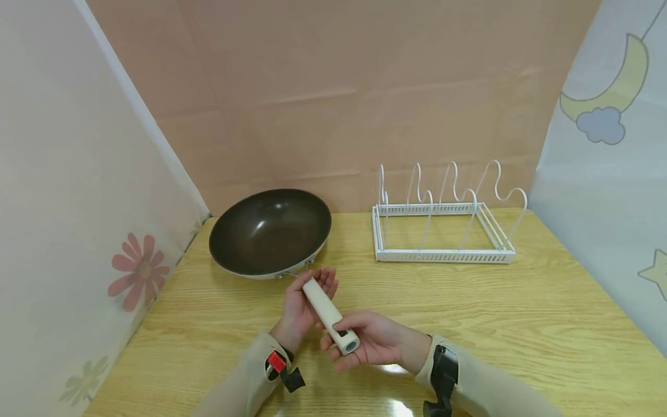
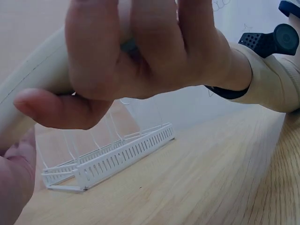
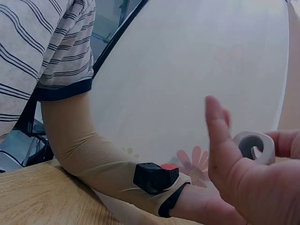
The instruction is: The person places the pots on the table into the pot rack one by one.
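A wok [image 1: 271,231] with a dark brown inside and a pale outside is at the back left in the head view. Its cream handle [image 1: 324,306] points toward me and slants to the right. Near the wok's end of the handle, my left hand [image 1: 298,307] cradles it from below, thumb on one side and fingers curled up on the other. My right hand [image 1: 383,341] grips the handle's free end, thumb on top by a dark slot and fingers underneath. The hollow handle end [image 3: 268,146] shows beside a thumb in the right wrist view.
A white rack [image 1: 443,256] with several curved wire dividers stands at the back right of the wooden table [image 1: 547,324]. A tan backdrop [image 1: 333,104] rises behind it. Pale printed panels [image 1: 62,191] border both sides.
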Tool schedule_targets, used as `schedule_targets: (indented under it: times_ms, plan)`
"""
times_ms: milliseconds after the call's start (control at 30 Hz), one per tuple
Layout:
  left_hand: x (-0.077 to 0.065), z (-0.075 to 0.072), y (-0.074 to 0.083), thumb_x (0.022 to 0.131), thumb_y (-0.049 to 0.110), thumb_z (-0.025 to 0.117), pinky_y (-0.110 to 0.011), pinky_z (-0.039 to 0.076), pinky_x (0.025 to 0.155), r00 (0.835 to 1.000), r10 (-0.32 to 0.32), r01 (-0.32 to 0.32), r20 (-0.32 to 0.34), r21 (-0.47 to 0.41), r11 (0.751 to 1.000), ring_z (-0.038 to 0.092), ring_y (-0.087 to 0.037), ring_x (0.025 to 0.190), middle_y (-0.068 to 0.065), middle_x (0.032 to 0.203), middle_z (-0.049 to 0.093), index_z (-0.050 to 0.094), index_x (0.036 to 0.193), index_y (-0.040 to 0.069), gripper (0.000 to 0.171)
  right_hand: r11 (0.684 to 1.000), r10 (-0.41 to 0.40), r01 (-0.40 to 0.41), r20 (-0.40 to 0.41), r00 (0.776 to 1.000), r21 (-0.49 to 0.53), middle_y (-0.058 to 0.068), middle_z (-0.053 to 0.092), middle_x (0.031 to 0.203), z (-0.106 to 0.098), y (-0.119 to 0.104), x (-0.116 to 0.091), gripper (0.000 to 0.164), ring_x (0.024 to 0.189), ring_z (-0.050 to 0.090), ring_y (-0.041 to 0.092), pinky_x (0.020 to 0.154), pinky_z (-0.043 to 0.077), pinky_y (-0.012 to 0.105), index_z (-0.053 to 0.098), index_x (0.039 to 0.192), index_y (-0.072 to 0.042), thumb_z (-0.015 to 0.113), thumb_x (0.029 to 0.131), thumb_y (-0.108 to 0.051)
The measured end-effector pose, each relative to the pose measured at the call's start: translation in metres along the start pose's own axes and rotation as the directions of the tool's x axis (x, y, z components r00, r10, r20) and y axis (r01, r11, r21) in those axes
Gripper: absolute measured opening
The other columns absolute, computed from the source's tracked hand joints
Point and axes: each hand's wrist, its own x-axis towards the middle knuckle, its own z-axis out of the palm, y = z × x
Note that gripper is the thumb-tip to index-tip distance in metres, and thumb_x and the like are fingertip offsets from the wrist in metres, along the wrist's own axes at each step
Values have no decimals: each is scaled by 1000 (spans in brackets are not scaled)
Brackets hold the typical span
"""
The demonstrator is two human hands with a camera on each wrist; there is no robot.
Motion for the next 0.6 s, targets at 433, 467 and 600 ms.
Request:
schedule_targets:
  times_ms: [433,467,600]
  plan:
    - [4,-14,2,110,16,29,-30,49,70,943,-89,199,321,-328,923,47,-14,66,-6,74,49,48,84,2,35,992,-35,27,-59,998,-127,-4,52,91,0,4,4,17,72,50,3,62,43,13,33,123,-7,34,107,-11]
    - [4,-15,1,109,13,33,-30,48,70,938,-89,206,336,-331,921,46,-14,67,-6,74,49,48,85,2,31,989,-40,30,-61,997,-147,-4,53,90,-1,5,4,16,71,51,2,61,43,14,34,122,-7,34,106,-10]
    - [5,-19,0,107,9,40,-30,48,72,919,-79,216,386,-323,921,44,-13,67,-4,75,47,49,86,2,24,978,-60,51,-40,997,-200,-6,54,90,-4,9,4,16,69,52,2,60,44,15,35,121,-9,34,105,-8]
